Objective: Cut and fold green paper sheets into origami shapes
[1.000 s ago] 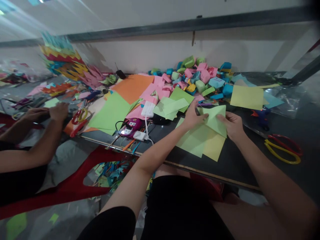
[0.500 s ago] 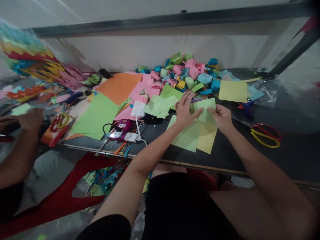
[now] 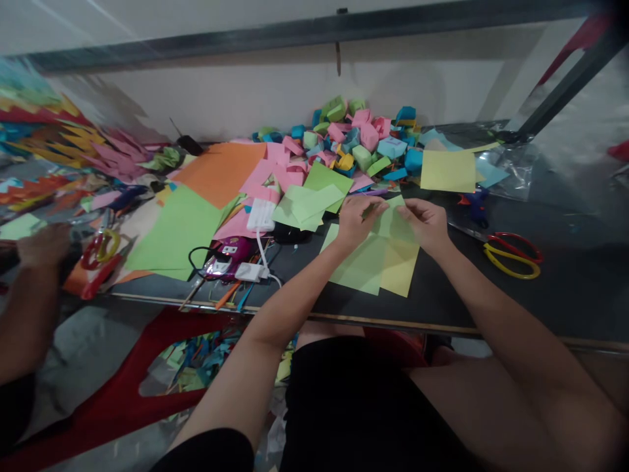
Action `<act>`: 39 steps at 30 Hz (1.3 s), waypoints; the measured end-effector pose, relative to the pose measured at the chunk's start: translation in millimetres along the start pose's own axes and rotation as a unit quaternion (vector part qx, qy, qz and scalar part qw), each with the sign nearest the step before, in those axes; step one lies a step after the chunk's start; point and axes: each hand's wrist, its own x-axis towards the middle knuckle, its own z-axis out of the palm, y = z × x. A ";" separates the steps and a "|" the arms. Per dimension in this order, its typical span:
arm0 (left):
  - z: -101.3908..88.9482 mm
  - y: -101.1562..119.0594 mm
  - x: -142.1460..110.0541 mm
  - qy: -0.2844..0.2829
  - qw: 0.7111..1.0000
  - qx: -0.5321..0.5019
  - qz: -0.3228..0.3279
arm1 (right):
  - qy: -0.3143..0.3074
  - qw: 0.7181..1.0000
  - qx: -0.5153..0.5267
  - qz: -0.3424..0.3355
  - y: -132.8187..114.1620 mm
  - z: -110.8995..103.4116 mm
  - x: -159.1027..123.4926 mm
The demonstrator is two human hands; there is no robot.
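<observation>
Between my two hands is a small light green sheet of paper (image 3: 390,221), held near its top edge. My left hand (image 3: 358,219) pinches its left side, fingers curled in. At the right side, my right hand (image 3: 425,223) grips the same sheet between thumb and fingers. Below it on the dark table lie a larger pale green sheet (image 3: 356,265) and a yellow sheet (image 3: 401,267), which overlap. Just left of my left hand rest pale green paper pieces (image 3: 307,208) on a brighter green sheet (image 3: 327,180).
Folded paper pieces (image 3: 368,137) are heaped at the back. Scissors (image 3: 514,255) with red and yellow handles lie at right, near a yellow sheet (image 3: 448,170). A purple power strip (image 3: 230,255) with cables sits at left. A co-worker's hand (image 3: 44,246) is at far left.
My left hand's fingers, spread before, have closed onto the sheet's top left edge. My right hand still holds its right side. The whole view has shifted slightly.
</observation>
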 end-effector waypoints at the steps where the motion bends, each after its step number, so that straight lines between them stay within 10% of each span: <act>1: -0.9 1.1 0.8 0.000 1.000 -0.007 0.009 | 0.017 1.000 -0.003 -0.008 -0.3 -0.1 0.7; 39: -5.8 16.5 1.9 -0.029 0.996 -0.074 0.027 | 0.054 0.996 -0.057 -0.044 -9.8 4.4 -4.1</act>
